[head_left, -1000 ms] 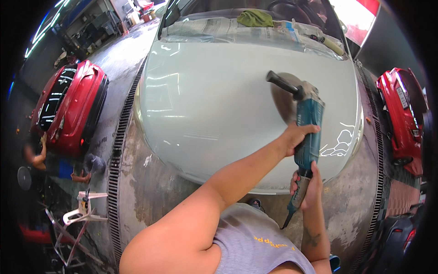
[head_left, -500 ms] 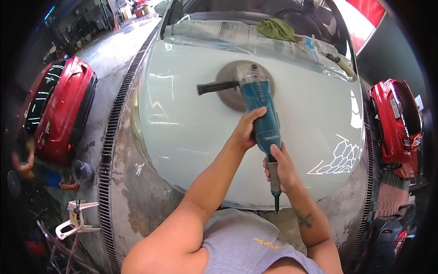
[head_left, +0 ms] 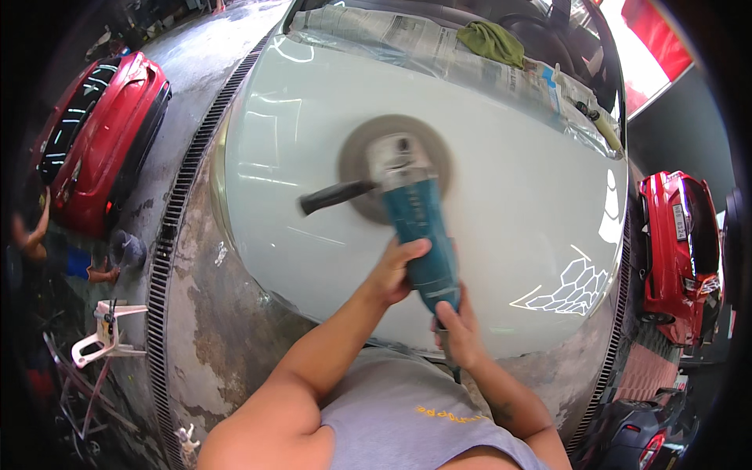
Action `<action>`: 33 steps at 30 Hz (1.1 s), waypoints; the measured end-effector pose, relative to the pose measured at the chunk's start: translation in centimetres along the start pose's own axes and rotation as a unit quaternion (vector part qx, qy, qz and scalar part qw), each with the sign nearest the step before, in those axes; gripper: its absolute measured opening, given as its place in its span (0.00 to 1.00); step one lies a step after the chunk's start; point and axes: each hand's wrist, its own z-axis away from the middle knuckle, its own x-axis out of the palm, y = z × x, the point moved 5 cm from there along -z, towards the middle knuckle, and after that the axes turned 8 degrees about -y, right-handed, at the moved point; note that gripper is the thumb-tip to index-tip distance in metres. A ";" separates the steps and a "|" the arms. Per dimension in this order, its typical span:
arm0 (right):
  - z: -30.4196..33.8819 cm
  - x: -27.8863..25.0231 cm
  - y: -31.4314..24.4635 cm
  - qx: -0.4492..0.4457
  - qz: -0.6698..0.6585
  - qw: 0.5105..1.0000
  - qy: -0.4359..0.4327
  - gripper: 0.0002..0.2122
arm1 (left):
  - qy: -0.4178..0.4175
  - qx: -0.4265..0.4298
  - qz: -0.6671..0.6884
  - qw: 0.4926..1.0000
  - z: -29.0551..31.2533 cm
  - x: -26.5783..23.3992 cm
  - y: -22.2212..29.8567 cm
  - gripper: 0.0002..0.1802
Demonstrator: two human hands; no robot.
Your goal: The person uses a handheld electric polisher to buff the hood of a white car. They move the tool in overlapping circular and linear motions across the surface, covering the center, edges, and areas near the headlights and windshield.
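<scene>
Polisher casing [head_left: 423, 211]: is showing teal
Polisher head [head_left: 397, 160]: is showing silver
Side handle [head_left: 337, 197]: is showing black
Round pad [head_left: 352, 163]: is showing grey-brown, blurred
Hood [head_left: 525, 196]: is showing glossy pale white and is carrying white hexagon outlines [head_left: 576, 283]
Cloth [head_left: 492, 44]: is showing olive green
Newspaper [head_left: 407, 37]: is showing off-white with grey print lines
Shirt [head_left: 384, 423]: is showing grey with yellow lettering
Left car [head_left: 102, 157]: is showing red and black
Right car [head_left: 662, 258]: is showing red
Drain grating [head_left: 163, 270]: is repeating dark stripes

car workshop: polisher [head_left: 424, 223], red car [head_left: 106, 157], floor grate [head_left: 160, 290]
</scene>
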 end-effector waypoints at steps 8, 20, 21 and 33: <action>10.1 -12.1 6.0 -0.024 -0.173 0.969 0.174 0.21 | -0.054 -0.132 0.008 0.990 -9.0 10.7 -14.5 0.31; 7.1 -6.3 4.8 -0.030 -0.067 0.997 0.013 0.34 | -0.060 -0.092 0.018 0.994 -0.9 5.0 -7.8 0.36; 6.2 -4.9 4.2 -0.030 -0.051 0.998 -0.004 0.35 | -0.056 -0.077 0.022 0.995 0.3 4.0 -6.5 0.37; -3.6 5.8 -2.7 0.005 0.101 0.985 -0.139 0.40 | -0.004 0.104 0.034 0.994 6.1 -5.0 5.0 0.42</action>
